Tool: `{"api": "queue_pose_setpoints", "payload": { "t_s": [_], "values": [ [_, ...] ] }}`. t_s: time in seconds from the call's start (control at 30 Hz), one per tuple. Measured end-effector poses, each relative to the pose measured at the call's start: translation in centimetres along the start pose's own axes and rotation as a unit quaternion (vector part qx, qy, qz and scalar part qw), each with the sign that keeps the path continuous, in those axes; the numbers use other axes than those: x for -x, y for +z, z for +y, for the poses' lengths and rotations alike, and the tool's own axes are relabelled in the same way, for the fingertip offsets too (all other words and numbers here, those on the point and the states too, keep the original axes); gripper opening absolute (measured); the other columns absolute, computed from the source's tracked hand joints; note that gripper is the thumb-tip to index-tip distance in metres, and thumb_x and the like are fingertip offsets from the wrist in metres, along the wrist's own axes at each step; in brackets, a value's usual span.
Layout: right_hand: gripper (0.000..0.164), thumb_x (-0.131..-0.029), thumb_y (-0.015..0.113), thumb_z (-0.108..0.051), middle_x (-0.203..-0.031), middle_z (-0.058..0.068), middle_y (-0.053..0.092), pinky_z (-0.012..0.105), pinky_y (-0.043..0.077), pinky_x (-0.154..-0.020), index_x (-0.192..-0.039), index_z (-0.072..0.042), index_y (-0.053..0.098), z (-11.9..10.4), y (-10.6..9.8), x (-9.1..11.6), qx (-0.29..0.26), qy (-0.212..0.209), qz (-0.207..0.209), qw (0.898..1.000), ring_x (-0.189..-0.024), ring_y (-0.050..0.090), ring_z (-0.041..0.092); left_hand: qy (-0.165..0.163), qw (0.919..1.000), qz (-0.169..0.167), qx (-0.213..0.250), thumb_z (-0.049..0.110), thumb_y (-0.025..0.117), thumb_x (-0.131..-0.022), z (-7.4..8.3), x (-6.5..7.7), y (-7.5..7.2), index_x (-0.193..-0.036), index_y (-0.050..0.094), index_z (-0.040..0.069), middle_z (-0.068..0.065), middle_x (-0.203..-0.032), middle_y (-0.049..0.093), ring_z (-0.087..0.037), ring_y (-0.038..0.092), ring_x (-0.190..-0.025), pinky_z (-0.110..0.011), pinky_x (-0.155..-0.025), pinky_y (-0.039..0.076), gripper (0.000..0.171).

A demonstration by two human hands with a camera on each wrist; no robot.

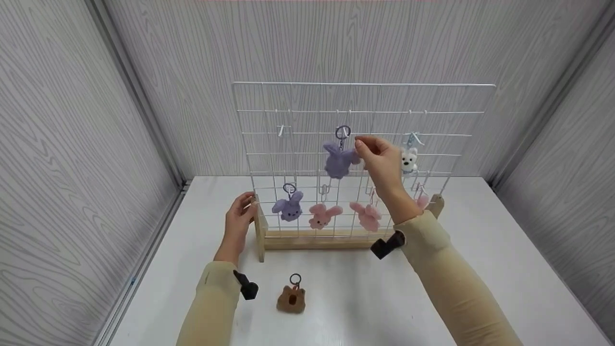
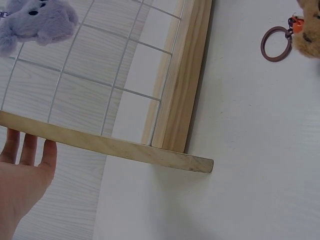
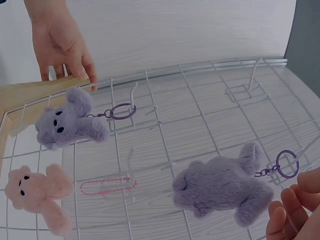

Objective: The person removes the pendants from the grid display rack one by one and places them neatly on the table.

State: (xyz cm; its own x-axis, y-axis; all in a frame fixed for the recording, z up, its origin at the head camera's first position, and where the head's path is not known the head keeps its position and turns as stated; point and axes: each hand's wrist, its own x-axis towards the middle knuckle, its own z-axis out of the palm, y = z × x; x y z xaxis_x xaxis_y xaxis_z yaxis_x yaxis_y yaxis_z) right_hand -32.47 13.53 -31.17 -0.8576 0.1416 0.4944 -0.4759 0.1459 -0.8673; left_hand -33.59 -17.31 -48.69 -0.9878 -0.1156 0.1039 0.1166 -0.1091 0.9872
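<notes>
My right hand [image 1: 383, 161] is beside an ear of the upper purple rabbit plush keychain [image 1: 339, 162], thumb and fingers close together. In the right wrist view, its fingertips lie near the purple key ring [image 3: 287, 164], which hangs on a hook; nothing shows pinched between them. The plush has its back toward the head camera. My left hand [image 1: 237, 216] rests its fingers against the wooden side post [image 2: 107, 148] of the white wire grid rack [image 1: 365, 85]. A second purple rabbit keychain [image 1: 290, 208] hangs lower left, near that post.
Pink rabbit keychains [image 1: 321, 217] hang along the lower row. A white dog keychain [image 1: 409, 161] hangs upper right, partly behind my right hand. One hook [image 1: 281, 130] at upper left carries nothing. A brown plush keychain [image 1: 291, 300] lies on the white table [image 1: 202, 317] before the rack.
</notes>
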Motion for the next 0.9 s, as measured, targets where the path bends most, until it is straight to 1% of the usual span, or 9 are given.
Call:
{"api": "queue_pose_setpoints", "payload": {
  "t_s": [0.07, 0.17, 0.3, 0.43, 0.6, 0.77, 0.9],
  "values": [
    [0.024, -0.087, 0.065, -0.013, -0.083, 0.008, 0.063, 0.017, 0.041, -0.050, -0.102, 0.006, 0.067, -0.1, 0.0, -0.3, 0.008, -0.001, 0.002, 1.000, -0.069, 0.055, 0.011, 0.000, 1.0000, 0.004, -0.009, 0.015, 0.054, -0.096, 0.0, 0.0, 0.1, -0.135, 0.044, 0.010, -0.007, -0.132, 0.045, -0.019, 0.045, -0.120, -0.038, -0.098, 0.038, 0.040],
    [0.023, -0.088, 0.065, -0.014, -0.083, 0.006, 0.062, 0.017, 0.040, -0.051, -0.102, 0.004, 0.068, -0.1, 0.0, -0.6, 0.022, 0.002, -0.001, 1.000, -0.071, 0.055, 0.011, -0.005, 0.9998, 0.006, -0.018, 0.016, 0.053, -0.096, 0.1, 0.0, 0.1, -0.136, 0.043, 0.009, -0.006, -0.133, 0.046, -0.019, 0.045, -0.120, -0.037, -0.098, 0.039, 0.042],
    [0.023, -0.088, 0.065, -0.016, -0.086, 0.007, 0.063, 0.019, 0.041, -0.053, -0.102, 0.002, 0.068, -0.2, 0.0, -0.9, 0.037, -0.006, -0.010, 0.999, -0.072, 0.054, 0.013, -0.004, 0.9998, 0.009, -0.017, 0.015, 0.053, -0.096, 0.1, 0.0, 0.1, -0.135, 0.044, 0.010, -0.007, -0.132, 0.046, -0.019, 0.045, -0.119, -0.038, -0.098, 0.039, 0.040],
    [0.022, -0.088, 0.065, -0.017, -0.089, 0.009, 0.064, 0.021, 0.043, -0.059, -0.102, 0.001, 0.069, -0.3, 0.1, -1.2, 0.049, -0.015, -0.015, 0.999, -0.075, 0.053, 0.013, -0.005, 0.9997, 0.009, -0.020, 0.016, 0.054, -0.096, 0.0, -0.1, 0.1, -0.133, 0.046, 0.013, -0.006, -0.132, 0.046, -0.018, 0.045, -0.120, -0.037, -0.098, 0.039, 0.039],
    [0.022, -0.088, 0.065, -0.015, -0.093, 0.012, 0.065, 0.020, 0.044, -0.065, -0.102, 0.001, 0.069, -0.7, 0.2, -1.2, 0.049, -0.006, -0.020, 0.999, -0.079, 0.055, 0.013, -0.006, 0.9998, 0.009, -0.018, 0.016, 0.055, -0.095, 0.0, -0.1, 0.0, -0.132, 0.047, 0.014, -0.007, -0.132, 0.046, -0.018, 0.046, -0.119, -0.037, -0.097, 0.040, 0.038],
    [0.022, -0.088, 0.066, -0.015, -0.092, 0.015, 0.065, 0.020, 0.045, -0.064, -0.101, 0.002, 0.069, -1.0, 0.5, -1.5, 0.046, -0.004, -0.021, 0.999, -0.077, 0.055, 0.014, -0.003, 0.9998, 0.010, -0.015, 0.016, 0.056, -0.094, -0.1, -0.2, 0.0, -0.131, 0.048, 0.014, -0.006, -0.130, 0.047, -0.018, 0.046, -0.117, -0.038, -0.097, 0.040, 0.038],
    [0.020, -0.087, 0.066, -0.014, -0.089, 0.013, 0.065, 0.019, 0.044, -0.061, -0.099, 0.003, 0.070, -1.1, 0.7, -1.8, 0.042, -0.009, -0.022, 0.999, -0.074, 0.054, 0.013, 0.005, 0.9999, 0.007, -0.010, 0.015, 0.055, -0.095, -0.1, -0.3, 0.1, -0.133, 0.046, 0.011, -0.008, -0.131, 0.046, -0.020, 0.046, -0.118, -0.039, -0.097, 0.039, 0.039]
  ]
}}
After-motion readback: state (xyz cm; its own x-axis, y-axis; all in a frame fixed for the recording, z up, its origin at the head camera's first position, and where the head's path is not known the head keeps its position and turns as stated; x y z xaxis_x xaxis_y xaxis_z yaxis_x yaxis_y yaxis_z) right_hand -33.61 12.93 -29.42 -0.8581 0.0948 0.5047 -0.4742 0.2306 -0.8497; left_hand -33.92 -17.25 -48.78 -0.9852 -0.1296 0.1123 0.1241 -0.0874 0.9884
